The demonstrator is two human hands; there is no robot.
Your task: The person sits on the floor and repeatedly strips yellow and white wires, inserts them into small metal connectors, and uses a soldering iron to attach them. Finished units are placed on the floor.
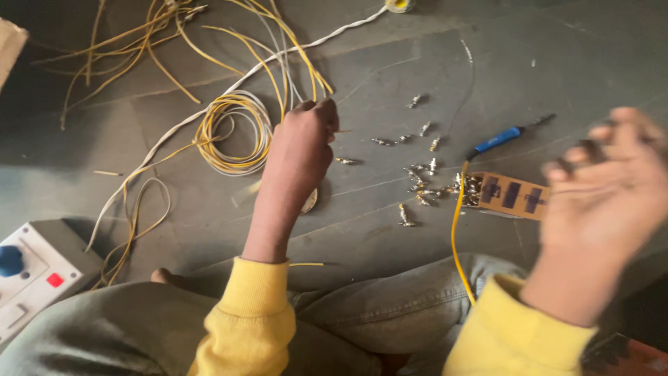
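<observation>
Yellow sleeves point(254, 313) and grey trouser knees point(390, 313) nearest the lens, seated on dark floor point(390, 63). Left hand point(299, 153) closed narrow, pinching a short thin wire end point(341, 131) at the fingertips, just beside a coil of yellow and white wire point(233, 132). Right hand point(612, 188) raised, motion-blurred, fingers spread wide, nothing seen in it. Scattered small metal connectors point(421, 188) between the hands, none seen joined to wire; judged early, most pieces unfitted. Yellow lead point(456, 230) running from lap toward small cardboard box point(511, 195) of connectors. Blue-handled tool point(497, 139) lying unused beyond the box. Further out: loose yellow strands point(139, 42), white cable point(327, 38), white control box point(31, 278) with blue knob at left edge.
</observation>
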